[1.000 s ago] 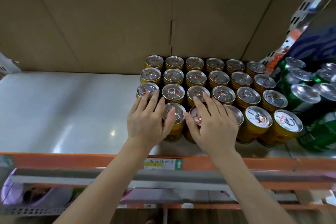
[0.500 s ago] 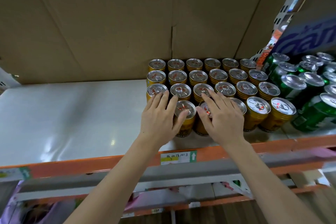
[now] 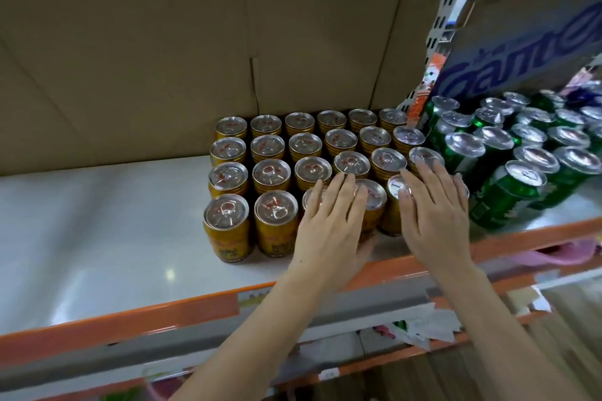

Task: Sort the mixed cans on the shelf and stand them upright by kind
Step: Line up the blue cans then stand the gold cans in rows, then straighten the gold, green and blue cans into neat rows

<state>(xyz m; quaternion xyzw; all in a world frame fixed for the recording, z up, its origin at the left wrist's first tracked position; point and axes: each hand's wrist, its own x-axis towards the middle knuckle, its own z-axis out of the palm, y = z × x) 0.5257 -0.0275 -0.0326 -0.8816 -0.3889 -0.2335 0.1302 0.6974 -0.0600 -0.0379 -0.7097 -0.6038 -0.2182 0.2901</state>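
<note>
Our left hand (image 3: 329, 231) and right hand (image 3: 436, 215), grips released, rest flat on the gold cans' (image 3: 270, 172) front row, left of the green cans (image 3: 508, 192).

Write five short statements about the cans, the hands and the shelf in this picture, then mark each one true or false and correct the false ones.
1. The gold cans stand upright in rows. True.
2. The green cans are to the left of the gold ones. False: they are to the right.
3. The left hand lies with straight fingers over the front-row gold cans. True.
4. The right hand lifts a green can clear of the shelf. False: it lies flat on the gold cans at the right end of the block and holds nothing.
5. A wall of cardboard stands behind the gold cans. True.
</note>
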